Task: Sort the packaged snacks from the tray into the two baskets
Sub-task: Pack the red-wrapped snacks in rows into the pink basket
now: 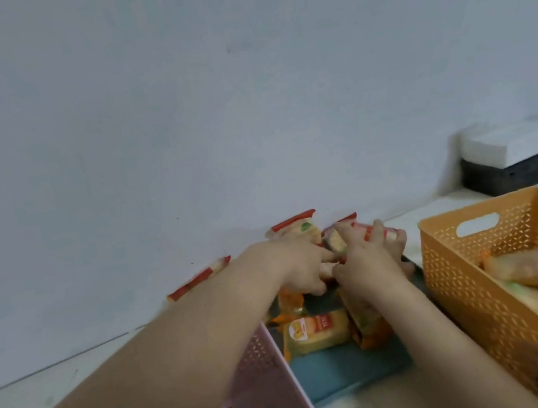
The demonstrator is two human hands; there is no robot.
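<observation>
Pale wall, two baskets (pixel 449 268) (pixel 265 360), one tray (pixel 350 372), two hands (pixel 298 262) (pixel 370 255) on snacks (pixel 317 333)

The orange basket (pixel 457 277) is perforated matt plastic; the snack packets (pixel 316 332) left of it are glossy film (crinkled at the seams) on a smooth blue tray (pixel 350 372).

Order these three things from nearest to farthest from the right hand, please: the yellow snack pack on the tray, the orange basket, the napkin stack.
From the right hand:
1. Yellow snack pack, just below the hand, on the tray.
2. Orange basket, to the hand's right, beside the tray.
3. Napkin stack, far right, back by the wall.
</observation>
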